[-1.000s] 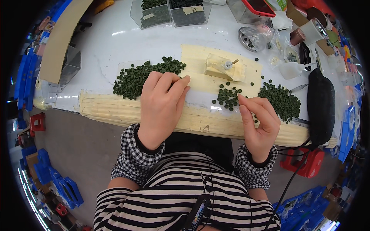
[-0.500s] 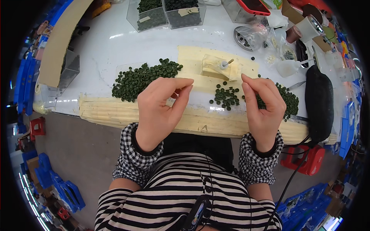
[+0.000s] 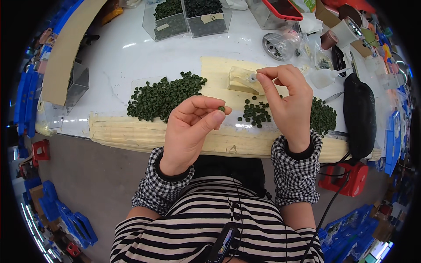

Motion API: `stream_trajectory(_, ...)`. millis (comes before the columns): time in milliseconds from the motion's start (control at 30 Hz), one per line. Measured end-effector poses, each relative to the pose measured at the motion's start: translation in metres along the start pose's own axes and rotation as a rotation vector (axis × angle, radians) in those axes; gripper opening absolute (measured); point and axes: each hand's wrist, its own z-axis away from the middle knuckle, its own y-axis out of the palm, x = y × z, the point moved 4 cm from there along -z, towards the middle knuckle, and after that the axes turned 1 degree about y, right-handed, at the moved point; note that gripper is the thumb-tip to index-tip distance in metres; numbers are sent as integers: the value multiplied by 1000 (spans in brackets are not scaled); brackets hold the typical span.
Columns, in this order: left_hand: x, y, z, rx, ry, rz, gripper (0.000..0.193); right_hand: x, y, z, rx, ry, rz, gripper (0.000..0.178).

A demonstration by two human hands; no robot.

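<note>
Two hands are at work over the white tabletop (image 3: 131,57). From my remote station I log the left hand (image 3: 189,127) raised above the table's near edge, thumb and forefinger closed on one small dark-green ring-shaped bead (image 3: 221,108). The right hand (image 3: 287,103) reaches forward, fingertips pinched at a small pale round piece (image 3: 252,78) on the cream foam block (image 3: 240,79); whether it actually grips that piece I cannot tell.

Assessment: the bead should be held lightly by its rim, with its hole kept clear, and the hands should meet over the cream mat (image 3: 219,70), so that a dropped bead lands near the loose green bead piles (image 3: 164,94).

Limitations: the right palm covers part of the right-hand pile (image 3: 323,117); the bead's bore is too small to resolve.
</note>
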Motion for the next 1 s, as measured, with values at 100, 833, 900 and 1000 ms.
stream_trajectory(100, 2, 1, 0, 47, -26, 107, 22, 23, -25, 2, -277, -67, -12, 10)
stream_trajectory(833, 3, 14, 5, 44, -15, -28, 21, 43, 0, 27, 99, 167, -806, 13)
stream_trajectory(900, 4, 14, 5, 42, -15, -24, 21, 43, 0, 27, 101, 151, -799, 12)
stream_trajectory(1000, 4, 13, 5, 42, -2, -18, 21, 44, 0, 27, 106, 162, -808, 11)
